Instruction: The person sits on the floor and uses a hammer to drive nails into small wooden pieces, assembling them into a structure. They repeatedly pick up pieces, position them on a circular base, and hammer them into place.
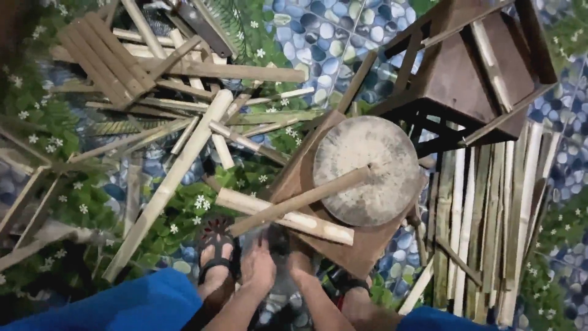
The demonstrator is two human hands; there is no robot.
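Observation:
My left hand [257, 267] and my right hand [300, 265] are close together low in the view, both blurred, with fingers curled. A small dark blurred thing [278, 240] sits between them; I cannot tell what it is or whether either hand grips it. Just beyond them a long bamboo stick [306, 199] slants up to the right, its far end resting on a round wooden chopping block [373, 147]. The block stands on a brown board [361, 245]. A short split bamboo piece [269, 211] lies under the stick. My sandalled feet [215, 260] flank my hands.
Many split bamboo strips [171, 110] lie scattered at the left over a leaf-and-pebble patterned floor mat [324, 30]. A row of long bamboo slats [484, 220] lies at the right. A dark wooden stool [471, 67] lies tipped over at the upper right.

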